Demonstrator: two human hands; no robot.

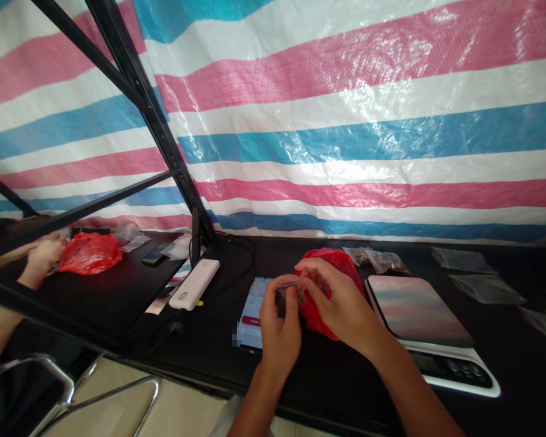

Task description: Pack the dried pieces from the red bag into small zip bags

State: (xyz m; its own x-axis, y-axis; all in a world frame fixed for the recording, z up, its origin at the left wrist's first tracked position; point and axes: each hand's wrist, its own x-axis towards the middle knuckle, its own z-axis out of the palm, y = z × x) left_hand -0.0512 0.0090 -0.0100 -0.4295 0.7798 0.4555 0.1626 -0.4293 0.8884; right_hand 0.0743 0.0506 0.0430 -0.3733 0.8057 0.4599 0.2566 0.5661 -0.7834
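Note:
Both my hands meet above the black table, over a red plastic bag (318, 315). Between them is a small clear plastic bag (295, 291) with brownish contents that I cannot make out. My left hand (279, 321) is closed around its lower left side, thumb on top. The fingers of my right hand (334, 297) pinch its upper right edge. Partly behind my left hand lies a phone (250, 331) with a lit screen showing a timer. To the right of my right hand sits a kitchen scale (421, 309) with a shiny plate and a dark display.
Behind the scale lie filled clear bags (384, 261). Flat clear bags (486, 288) are at the right. A white power bank (195, 284) with cables lies left. Beyond a black metal frame (150, 115), another person's hands (48, 252) are beside a red bag (91, 254). A chair (113, 394) stands below.

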